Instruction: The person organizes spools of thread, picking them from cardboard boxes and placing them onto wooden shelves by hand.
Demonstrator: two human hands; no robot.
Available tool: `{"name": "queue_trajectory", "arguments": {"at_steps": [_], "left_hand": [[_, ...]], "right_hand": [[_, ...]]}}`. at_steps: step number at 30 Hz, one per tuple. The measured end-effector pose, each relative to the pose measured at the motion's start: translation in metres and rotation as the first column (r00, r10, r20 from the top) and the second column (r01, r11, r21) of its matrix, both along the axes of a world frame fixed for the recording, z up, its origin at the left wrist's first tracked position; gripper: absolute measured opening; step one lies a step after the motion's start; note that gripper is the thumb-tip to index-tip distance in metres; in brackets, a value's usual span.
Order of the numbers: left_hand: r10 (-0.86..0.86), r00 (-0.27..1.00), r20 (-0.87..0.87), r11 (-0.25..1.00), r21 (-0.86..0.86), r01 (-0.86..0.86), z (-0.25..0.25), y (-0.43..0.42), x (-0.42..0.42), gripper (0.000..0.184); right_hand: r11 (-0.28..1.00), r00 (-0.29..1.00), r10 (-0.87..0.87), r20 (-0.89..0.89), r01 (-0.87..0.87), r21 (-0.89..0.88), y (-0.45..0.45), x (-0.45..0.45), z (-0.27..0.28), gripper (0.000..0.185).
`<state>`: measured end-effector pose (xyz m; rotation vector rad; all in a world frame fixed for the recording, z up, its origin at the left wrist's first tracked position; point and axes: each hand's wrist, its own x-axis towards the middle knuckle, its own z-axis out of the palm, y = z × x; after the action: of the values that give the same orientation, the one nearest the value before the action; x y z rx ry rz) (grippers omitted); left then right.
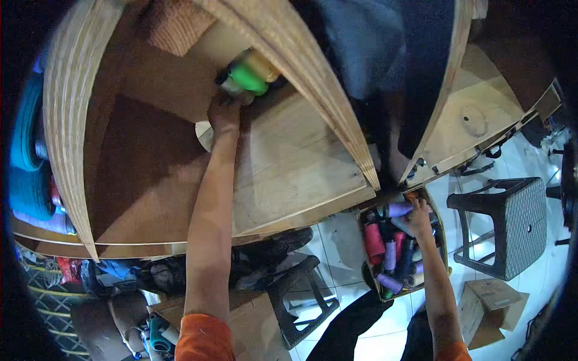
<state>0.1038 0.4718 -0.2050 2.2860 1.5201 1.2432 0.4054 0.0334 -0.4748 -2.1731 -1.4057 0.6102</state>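
wooden dividers point(319, 99) crowd my left hand point(224, 115), its fingers near the green spool point(249, 80); inside the box point(444, 246), my right hand's point(421, 218) fingers bend by a purple spool point(397, 209) (can't tell either grip).

Pretty dim inside the wooden shelving point(295, 162) up-left of the box of thread spools point(442, 234), with a big dark shadow. White floor tiles point(344, 253) around the box are way brighter, kinda bluish, with glare to its right. Green thread spool point(248, 79) up-left of it is blurry, fisheye bends the shelving and the corners go black
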Motion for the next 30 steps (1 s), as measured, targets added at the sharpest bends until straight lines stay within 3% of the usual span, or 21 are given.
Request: {"name": "queue_trajectory", "arguments": {"at_steps": [1, 2, 3, 5, 6, 7, 9, 10, 13, 14, 15, 16, 17, 19, 23, 26, 28, 29, 30], "left_hand": [[0.08, 0.966, -0.247, 0.991, 0.123, -0.051, -0.005, 0.007, -0.003, 0.047], [0.184, 0.868, -0.462, 0.964, 0.255, -0.068, -0.011, 0.014, -0.004, 0.048], [0.133, 0.968, -0.213, 0.981, -0.109, -0.159, 0.024, -0.03, 0.021, 0.049], [0.122, 0.982, -0.142, 0.986, -0.097, -0.137, 0.013, -0.023, 0.013, 0.049], [0.121, 0.986, -0.11, 0.988, -0.087, -0.131, 0.01, -0.021, 0.007, 0.05], [0.088, 0.975, -0.203, 0.996, -0.007, -0.091, 0.013, -0.024, 0.006, 0.042], [-0.037, 0.974, 0.225, 0.999, -0.014, 0.041, 0.008, -0.053, 0.008, 0.033], [-0.097, 0.896, 0.432, 0.995, 0.007, 0.104, 0.008, -0.076, 0.01, 0.029], [-0.046, 0.961, 0.273, 0.976, -0.191, 0.101, 0.051, -0.193, 0.037, 0.024], [0.063, 0.998, 0.03, 0.933, -0.358, -0.048, 0.081, -0.258, 0.069, 0.022], [-0.28, 0.959, -0.034, 0.886, -0.395, 0.245, 0.077, -0.302, 0.07, 0.026], [-0.519, 0.843, -0.144, 0.752, -0.546, 0.37, 0.088, -0.344, 0.081, 0.036], [-0.668, 0.706, -0.236, 0.714, -0.474, 0.516, 0.075, -0.373, 0.085, 0.046], [-0.71, 0.574, -0.408, 0.704, -0.406, 0.582, 0.073, -0.408, 0.095, 0.054], [-0.561, 0.611, -0.558, 0.817, -0.258, 0.515, 0.095, -0.408, 0.077, 0.057], [-0.496, 0.691, -0.525, 0.861, -0.194, 0.471, 0.104, -0.393, 0.07, 0.054], [-0.327, 0.872, -0.365, 0.933, -0.269, 0.237, 0.109, -0.373, 0.059, 0.049], [-0.212, 0.919, -0.332, 0.976, -0.033, 0.214, 0.116, -0.345, 0.052, 0.045], [-0.021, 0.943, -0.332, 0.998, 0.056, 0.042, 0.113, -0.316, 0.041, 0.039]], "right_hand": [[0.998, 1.0, 0.021, 0.018, -0.022, 0.063, 0.002, 0.002, -0.008, 0.082], [0.999, 0.998, 0.051, 0.045, -0.05, -0.008, 0.004, 0.005, -0.014, 0.08], [0.994, 0.994, 0.082, 0.068, -0.077, -0.081, 0.006, 0.007, -0.02, 0.078], [0.986, 0.985, 0.115, 0.129, -0.098, -0.134, 0.003, 0.009, 0.002, 0.065], [0.993, 0.988, 0.115, 0.1, -0.11, -0.046, -0.002, 0.014, 0.012, 0.064], [0.992, 0.991, 0.118, 0.068, -0.121, 0.047, -0.005, 0.018, 0.019, 0.063], [0.984, 0.995, 0.096, -0.034, -0.09, 0.156, -0.018, 0.02, 0.036, 0.06], [0.984, 0.992, 0.071, -0.101, -0.053, 0.172, -0.029, 0.02, 0.046, 0.058], [0.987, 0.964, 0.047, -0.261, -0.005, 0.159, -0.04, 0.014, 0.128, 0.054], [0.989, 0.95, 0.043, -0.309, 0.003, 0.147, -0.04, 0.005, 0.164, 0.053], [0.972, 0.96, 0.103, -0.261, -0.042, 0.231, -0.038, -0.001, 0.193, 0.052], [0.946, 0.964, 0.162, -0.209, -0.091, 0.312, -0.037, -0.008, 0.218, 0.052], [0.947, 0.952, 0.171, -0.255, -0.087, 0.309, -0.037, -0.014, 0.239, 0.052], [0.931, 0.915, 0.252, -0.314, -0.14, 0.338, -0.037, -0.028, 0.282, 0.05], [0.876, 0.899, 0.278, -0.338, -0.092, 0.474, -0.028, -0.052, 0.316, 0.05], [0.826, 0.862, 0.33, -0.384, -0.067, 0.559, -0.013, -0.065, 0.326, 0.052], [0.849, 0.758, 0.323, -0.566, 0.033, 0.528, -0.004, -0.066, 0.328, 0.048], [0.886, 0.674, 0.283, -0.682, 0.089, 0.456, 0.0, -0.068, 0.318, 0.046], [0.918, 0.576, 0.233, -0.783, 0.136, 0.373, 0.004, -0.071, 0.306, 0.045]]}}
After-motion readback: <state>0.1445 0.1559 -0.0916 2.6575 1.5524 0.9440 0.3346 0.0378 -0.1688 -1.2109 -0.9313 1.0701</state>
